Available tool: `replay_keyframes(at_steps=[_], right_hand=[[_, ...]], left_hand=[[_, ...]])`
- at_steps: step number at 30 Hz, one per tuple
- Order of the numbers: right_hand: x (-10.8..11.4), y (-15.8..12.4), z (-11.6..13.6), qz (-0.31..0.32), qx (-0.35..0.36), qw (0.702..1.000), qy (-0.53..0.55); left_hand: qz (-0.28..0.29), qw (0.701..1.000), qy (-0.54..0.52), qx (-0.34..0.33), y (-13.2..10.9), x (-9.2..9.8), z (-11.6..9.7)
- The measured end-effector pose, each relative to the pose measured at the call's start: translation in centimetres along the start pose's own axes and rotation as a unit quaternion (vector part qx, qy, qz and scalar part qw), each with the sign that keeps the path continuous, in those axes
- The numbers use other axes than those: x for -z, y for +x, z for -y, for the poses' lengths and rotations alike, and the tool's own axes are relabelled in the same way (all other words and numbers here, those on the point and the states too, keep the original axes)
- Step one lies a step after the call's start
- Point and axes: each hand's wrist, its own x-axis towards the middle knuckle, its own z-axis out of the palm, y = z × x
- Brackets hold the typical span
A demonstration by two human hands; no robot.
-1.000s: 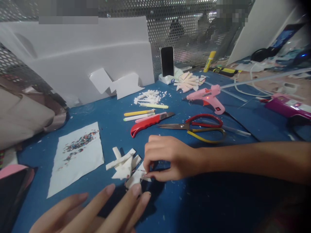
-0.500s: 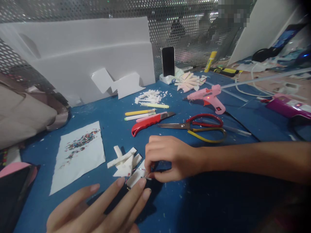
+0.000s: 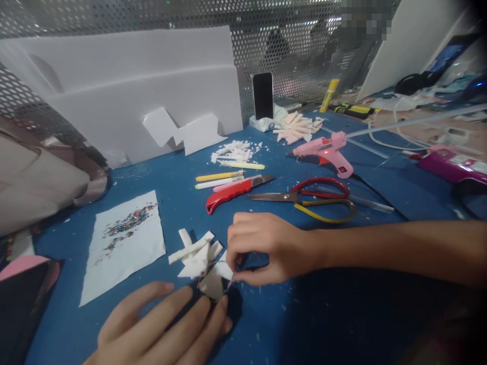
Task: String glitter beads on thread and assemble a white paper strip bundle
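Note:
My right hand [image 3: 268, 247] is closed in a pinch at the right edge of a small white flat piece [image 3: 212, 287] with thin, glittery, bead-like trim along its edges. Its fingertips hide part of the piece. From below, my left hand [image 3: 163, 322] reaches up with fingers stretched out, the tips against the near side of the same piece. Just behind lies a small heap of cut white foam strips [image 3: 196, 253]. To the left, a white paper sheet [image 3: 91, 268] bears scattered multicoloured beads or sequins [image 3: 131, 221].
Beyond my hands lie a red-handled knife [image 3: 230, 195], scissors [image 3: 274, 197], several pens [image 3: 218, 176] and white scraps [image 3: 234, 152]. A pink glue gun [image 3: 335, 152] with its cord is at right. A phone [image 3: 263, 96] stands at the back; a dark device [image 3: 23, 299] lies left.
My left hand has drawn back slightly toward the near side, its fingers bending a little and uncovering more of the white piece. The white piece looks tilted differently. My right hand stays in place.

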Motion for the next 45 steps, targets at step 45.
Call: replay_keyframes(at_steps=[45], right_hand=[[-0.2,-1.1,0.9,-0.085,0.118,0.971,0.192]], left_hand=[[0.072,0.987,-0.118,-0.087,1.2,-0.9,2.1]])
